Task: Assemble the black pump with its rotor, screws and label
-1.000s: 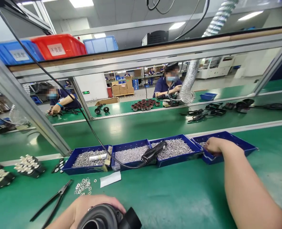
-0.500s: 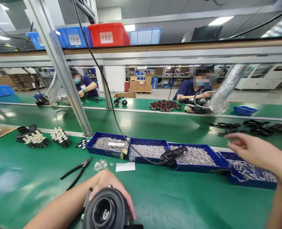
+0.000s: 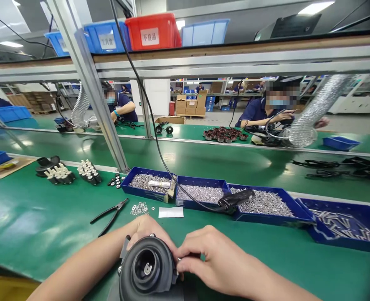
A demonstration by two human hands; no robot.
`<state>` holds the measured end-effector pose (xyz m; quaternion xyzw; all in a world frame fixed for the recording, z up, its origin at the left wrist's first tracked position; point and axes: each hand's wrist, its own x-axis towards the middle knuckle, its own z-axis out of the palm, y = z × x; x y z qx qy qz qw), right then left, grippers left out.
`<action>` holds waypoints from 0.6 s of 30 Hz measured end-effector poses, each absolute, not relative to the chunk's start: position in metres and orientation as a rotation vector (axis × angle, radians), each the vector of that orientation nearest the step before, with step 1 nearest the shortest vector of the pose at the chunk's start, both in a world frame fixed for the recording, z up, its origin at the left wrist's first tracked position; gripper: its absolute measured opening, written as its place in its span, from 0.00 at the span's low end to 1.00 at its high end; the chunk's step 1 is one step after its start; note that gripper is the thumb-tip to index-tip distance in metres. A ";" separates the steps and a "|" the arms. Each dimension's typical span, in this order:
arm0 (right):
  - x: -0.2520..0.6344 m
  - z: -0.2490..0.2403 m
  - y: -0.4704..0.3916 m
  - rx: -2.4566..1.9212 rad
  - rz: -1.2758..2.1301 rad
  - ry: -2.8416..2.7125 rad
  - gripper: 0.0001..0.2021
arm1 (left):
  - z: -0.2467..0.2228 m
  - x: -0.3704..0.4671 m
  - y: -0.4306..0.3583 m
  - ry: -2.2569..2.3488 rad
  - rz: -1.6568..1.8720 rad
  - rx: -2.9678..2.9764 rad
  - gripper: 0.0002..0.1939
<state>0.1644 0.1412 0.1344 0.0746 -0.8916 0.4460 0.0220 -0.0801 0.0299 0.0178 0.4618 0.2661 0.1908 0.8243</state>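
A round black blower housing stands at the bottom middle, its round opening facing me with a small metal shaft end inside. My left hand is closed around the far side of it, most of its fingers hidden behind. My right hand pinches a small silvery screw against the housing's right edge; most of the screw is covered by the fingertips. Other screw heads show on the housing's top and left rim.
Blue trays of small metal parts and longer bolts line the back. A black tool on a cable lies across them. Pliers, washers and white paper lie nearer. Co-workers sit beyond.
My right hand has come from above the far-right tray down to the housing's right edge. My left hand stays on the housing. The view has shifted slightly.
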 end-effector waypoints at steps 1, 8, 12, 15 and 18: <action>0.165 0.132 0.141 0.256 1.342 -2.751 0.05 | 0.012 -0.084 0.031 0.527 0.357 1.010 0.62; 0.168 0.118 0.129 0.305 1.093 -2.608 0.03 | -0.012 -0.098 0.037 0.435 0.331 1.079 0.62; 0.171 0.129 0.133 0.437 1.104 -2.651 0.06 | -0.005 -0.092 0.033 0.463 0.359 1.073 0.71; 0.182 0.154 0.139 0.472 1.080 -2.891 0.08 | 0.015 -0.079 0.030 0.471 0.427 1.025 0.69; 0.196 0.170 0.141 0.403 0.893 -2.974 0.20 | 0.037 -0.065 0.030 0.426 0.415 1.011 0.65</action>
